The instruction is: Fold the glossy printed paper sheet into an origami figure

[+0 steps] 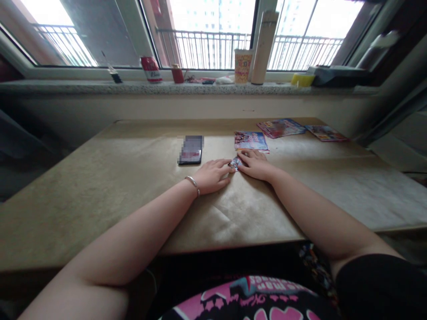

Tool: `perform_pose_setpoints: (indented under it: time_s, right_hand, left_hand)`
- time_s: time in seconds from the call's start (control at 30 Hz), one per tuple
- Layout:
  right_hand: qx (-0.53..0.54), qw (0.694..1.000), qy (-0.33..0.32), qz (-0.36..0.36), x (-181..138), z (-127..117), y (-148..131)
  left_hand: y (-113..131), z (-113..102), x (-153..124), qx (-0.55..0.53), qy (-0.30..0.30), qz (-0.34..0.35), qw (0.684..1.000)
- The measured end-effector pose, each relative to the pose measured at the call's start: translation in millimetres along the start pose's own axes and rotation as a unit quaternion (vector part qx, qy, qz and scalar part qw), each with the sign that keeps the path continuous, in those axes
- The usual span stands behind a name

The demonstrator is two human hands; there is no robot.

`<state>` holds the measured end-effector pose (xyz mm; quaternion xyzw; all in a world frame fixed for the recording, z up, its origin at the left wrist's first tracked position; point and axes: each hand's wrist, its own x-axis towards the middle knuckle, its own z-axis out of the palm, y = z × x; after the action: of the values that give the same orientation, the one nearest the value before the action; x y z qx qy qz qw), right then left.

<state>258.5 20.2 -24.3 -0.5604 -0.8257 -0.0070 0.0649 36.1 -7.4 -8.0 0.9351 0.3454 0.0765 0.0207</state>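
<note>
A small piece with a colourful print [235, 164], perhaps a card or sticker, lies on the table between my two hands. My left hand [213, 176] rests on the tabletop with fingers stretched out, fingertips at the left edge of the piece and thumb apart from it. From the other side, my right hand [256, 165] reaches in palm down, its fingers spread over the right edge of the piece. Just beyond the right fingers is a flat stack of blue and red printed packets or cards [251, 141]; their exact kind is unclear.
On the beige table [100, 191], a phone [191, 150] lies left of the hands. More printed packets [282, 128] and another pile [327, 133] sit at the back right. The windowsill [200, 89] bears a red can [151, 69], a paper cup [243, 66] and a tall box [264, 48].
</note>
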Motion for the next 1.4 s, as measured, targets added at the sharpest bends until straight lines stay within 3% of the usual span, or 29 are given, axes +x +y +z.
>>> perform_pose_setpoints:
  time_s: [0.2,0.3,0.4,0.6,1.0,1.23,1.4]
  right_hand:
    - [0.022,0.998,0.061,0.005,-2.7,-3.9,-2.1]
    - [0.038,0.991,0.116,-0.049,-6.9,-8.6,-6.6]
    - [0.054,0.988,0.097,-0.111,-8.7,-10.5,-12.7]
    - [0.009,0.995,0.092,-0.045,-9.4,-11.9,-21.3]
    - [-0.019,0.996,0.082,-0.017,-7.3,-7.6,-19.2]
    - [-0.019,0.999,0.044,-0.004,-6.4,-4.9,-13.2]
    - [-0.012,0.999,0.038,0.001,-6.0,-2.6,-12.1]
  left_hand:
    - [-3.1,2.7,1.9,-0.009,-0.012,0.002,1.0]
    - [-3.6,3.8,1.8,-0.006,-0.006,0.007,1.0]
    - [-3.3,4.5,1.4,-0.007,-0.003,0.004,1.0]
    - [-3.7,5.0,1.2,-0.017,-0.005,0.003,1.0]
    - [-4.8,1.1,1.3,-0.014,-0.03,0.004,0.999]
    - [-13.8,-3.2,-1.5,0.007,-0.02,0.083,0.996]
    - [-12.7,-5.1,1.0,0.01,-0.026,0.084,0.996]
